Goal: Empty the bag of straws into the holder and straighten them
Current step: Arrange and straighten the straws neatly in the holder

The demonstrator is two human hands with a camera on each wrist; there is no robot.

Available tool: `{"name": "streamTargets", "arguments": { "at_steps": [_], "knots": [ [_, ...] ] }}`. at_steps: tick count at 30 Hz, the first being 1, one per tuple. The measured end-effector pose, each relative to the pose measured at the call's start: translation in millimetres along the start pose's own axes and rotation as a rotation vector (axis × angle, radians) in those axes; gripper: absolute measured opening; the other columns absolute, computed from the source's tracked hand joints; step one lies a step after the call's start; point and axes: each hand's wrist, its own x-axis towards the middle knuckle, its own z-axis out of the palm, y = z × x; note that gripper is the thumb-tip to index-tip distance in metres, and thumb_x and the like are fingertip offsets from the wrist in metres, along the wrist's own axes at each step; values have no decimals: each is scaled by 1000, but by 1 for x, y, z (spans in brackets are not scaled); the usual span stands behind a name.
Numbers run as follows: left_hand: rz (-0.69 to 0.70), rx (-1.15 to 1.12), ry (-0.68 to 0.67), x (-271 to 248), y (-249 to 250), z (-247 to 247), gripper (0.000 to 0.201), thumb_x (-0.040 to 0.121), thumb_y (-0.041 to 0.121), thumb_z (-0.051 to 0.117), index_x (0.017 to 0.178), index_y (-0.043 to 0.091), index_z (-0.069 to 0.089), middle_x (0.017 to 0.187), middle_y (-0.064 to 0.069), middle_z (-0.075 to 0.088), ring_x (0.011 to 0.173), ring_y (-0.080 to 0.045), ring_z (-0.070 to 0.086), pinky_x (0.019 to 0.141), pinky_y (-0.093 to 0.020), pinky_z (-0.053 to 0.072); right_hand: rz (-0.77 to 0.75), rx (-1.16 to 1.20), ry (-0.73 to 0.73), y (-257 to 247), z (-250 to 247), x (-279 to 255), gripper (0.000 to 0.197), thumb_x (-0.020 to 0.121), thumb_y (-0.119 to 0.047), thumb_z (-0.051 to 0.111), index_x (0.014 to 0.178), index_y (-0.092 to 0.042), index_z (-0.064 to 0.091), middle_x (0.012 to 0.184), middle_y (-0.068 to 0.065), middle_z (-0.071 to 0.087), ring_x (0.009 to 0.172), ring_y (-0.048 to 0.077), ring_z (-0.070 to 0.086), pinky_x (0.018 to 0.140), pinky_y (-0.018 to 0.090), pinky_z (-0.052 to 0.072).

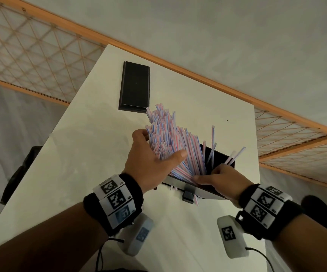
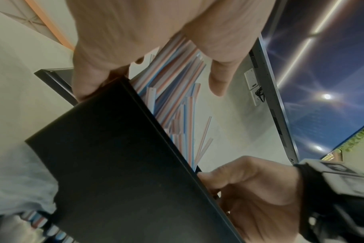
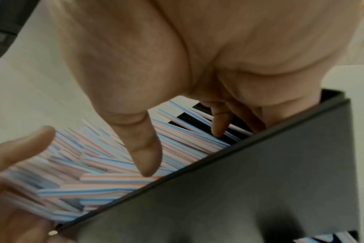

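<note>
A thick bundle of pink-and-blue striped straws (image 1: 170, 138) leans left out of the black holder (image 1: 223, 156) on the white table. My left hand (image 1: 152, 156) grips the bundle with the thumb across its front and the fingers behind. A few straws stand apart at the holder's right side. My right hand (image 1: 221, 177) holds the holder's near wall, thumb along the rim and fingers curled inside. In the right wrist view those fingers (image 3: 218, 125) touch straws (image 3: 106, 164) above the holder's wall (image 3: 260, 180). The left wrist view shows straws (image 2: 177, 78) between my left hand's fingers.
The holder's black lid (image 1: 135, 87) lies flat farther back on the table (image 1: 80, 154). A few straw ends stick out low at the holder's near side (image 1: 195, 200). A dark object (image 1: 21, 173) sits off the table's left edge. A wood-framed lattice wall runs behind.
</note>
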Motion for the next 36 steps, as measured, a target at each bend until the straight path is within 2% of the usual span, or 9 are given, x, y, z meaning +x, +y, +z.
{"name": "streamTargets", "arguments": {
  "at_steps": [3,8,15,20,23,27,30,34,36],
  "knots": [
    [-14,-17,-13,0,-3,-1,85,71,35,90,129,19,31,109,11,70,91,4,70,87,-21,55,-42,-101,29,-3,7,1,51,72,-57,79,69,-16,49,65,1,50,61,18,47,60,29,34],
    [-20,-24,-50,-1,-6,-3,86,69,37,92,128,20,31,106,13,71,90,7,70,85,-18,54,-226,-237,176,1,-2,-19,51,78,-52,76,58,-18,44,48,-9,42,48,7,41,51,24,32],
    [-2,1,-75,-1,-7,-4,85,70,34,91,127,19,31,105,15,70,88,10,69,77,-9,52,-100,-106,233,-3,-9,-19,48,70,-49,82,69,-15,47,59,-2,49,56,16,46,55,30,35],
    [-8,-19,-73,-2,-5,-4,86,70,34,92,128,19,31,109,13,71,92,5,71,92,-27,57,-259,-76,56,-7,-3,-9,50,69,-53,79,70,-18,43,59,-9,45,55,12,42,59,30,37],
    [-30,-62,-84,-3,-4,-8,88,70,32,92,131,19,31,108,12,72,94,1,73,96,-35,57,-297,-188,55,-1,-24,-16,47,66,-49,79,70,-17,45,60,-9,47,56,12,44,60,32,38],
    [-26,-25,-86,-4,-3,-6,88,68,36,92,130,21,32,114,11,70,95,2,72,94,-32,57,-120,-272,129,-5,-37,-1,39,75,-39,81,92,-20,51,88,-3,61,80,15,57,67,32,44],
    [-19,-12,-88,-5,-1,-4,81,69,33,92,124,23,34,111,11,71,91,4,72,89,-26,58,-115,-290,134,-9,-23,12,45,78,-37,79,106,-20,48,99,-3,59,90,19,59,77,33,47],
    [-16,5,-102,-7,-1,-6,83,66,39,92,124,23,35,109,13,71,93,4,71,93,-33,58,-259,-229,300,-13,-7,7,39,77,-25,80,91,-18,44,79,-2,60,69,13,53,57,22,37],
    [-19,-17,-99,-9,2,-10,95,57,53,91,127,24,34,113,13,70,100,3,69,98,-38,57,-279,-190,339,-14,-5,7,39,76,-20,81,90,-18,44,76,-3,60,68,14,55,57,22,38]
  ]
}}
